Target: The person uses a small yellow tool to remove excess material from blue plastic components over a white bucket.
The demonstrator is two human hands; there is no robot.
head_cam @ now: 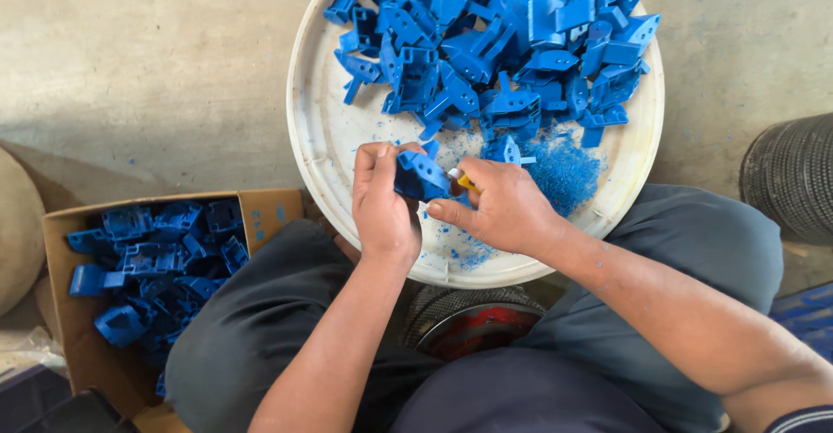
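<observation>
A bare concrete floor (147, 60) carries the work — dusty grey, flecked with blue specks. On it sits an open cardboard box (260, 216) filled with blue plastic parts (156, 259), at the person's left knee. The round white tray (321, 138) rests over a red-and-metal stand (473, 329) — heaped with more blue pieces (503, 42) and shavings (564, 168).

A small workshop: bare concrete floor (147, 60), a white round tray (317, 129) heaped with moulded blue plastic parts (495, 42) and shavings (564, 168), and a cardboard box (260, 212) of more parts
</observation>
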